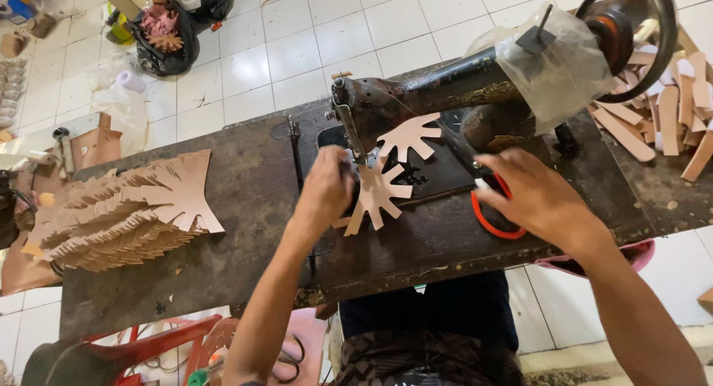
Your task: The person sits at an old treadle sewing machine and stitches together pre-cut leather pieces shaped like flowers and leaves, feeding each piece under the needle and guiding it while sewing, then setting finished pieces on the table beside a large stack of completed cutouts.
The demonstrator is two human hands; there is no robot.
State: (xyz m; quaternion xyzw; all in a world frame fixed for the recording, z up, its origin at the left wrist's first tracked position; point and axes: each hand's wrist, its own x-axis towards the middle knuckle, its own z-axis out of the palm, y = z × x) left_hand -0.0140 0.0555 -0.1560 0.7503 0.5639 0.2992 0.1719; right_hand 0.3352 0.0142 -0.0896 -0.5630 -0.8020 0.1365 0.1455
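My left hand (324, 191) is pinching the tan cutout (377, 191) under the sewing machine's (445, 89) needle; my right hand (529, 197) lies loosely spread over red-handled scissors (490, 224). Cutout stack (126, 215) far left.

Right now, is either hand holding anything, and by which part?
The left hand pinches the tan cut-out piece at its left edge, by the needle. The right hand rests on red-handled scissors; a true grip cannot be told.

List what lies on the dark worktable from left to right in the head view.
Stack of tan fringed leather cutouts → left hand → pale comb-shaped leather piece → right hand → pile of tan leather strips.
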